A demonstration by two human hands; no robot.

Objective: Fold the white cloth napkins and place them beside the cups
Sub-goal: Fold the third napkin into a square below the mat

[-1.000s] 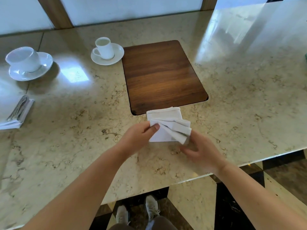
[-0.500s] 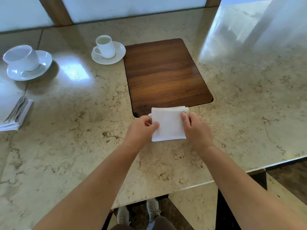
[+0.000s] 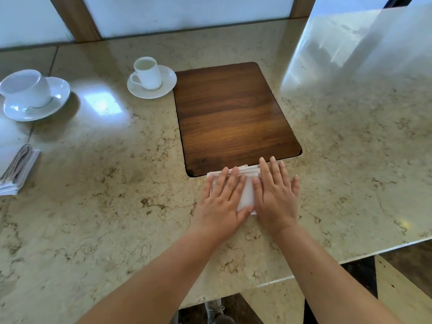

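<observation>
A folded white napkin (image 3: 247, 195) lies on the marble counter just below the near edge of the wooden board (image 3: 233, 113). My left hand (image 3: 222, 199) and my right hand (image 3: 275, 197) both rest flat on it, palms down, fingers spread, covering most of it. A small white cup on a saucer (image 3: 148, 78) stands at the board's far left corner. A larger white cup on a saucer (image 3: 28, 94) sits at the far left. Another folded napkin (image 3: 18, 169) lies at the left edge, below the larger cup.
The marble counter (image 3: 105, 206) extends left and right; its near edge runs diagonally at the lower right. A window wall with wooden posts borders the far side. Strong glare covers the far right of the counter. Floor tiles and shoes show below.
The napkin was folded over into a square and laid flat. Both hands went from pinching its edges to pressing flat on top of it.
</observation>
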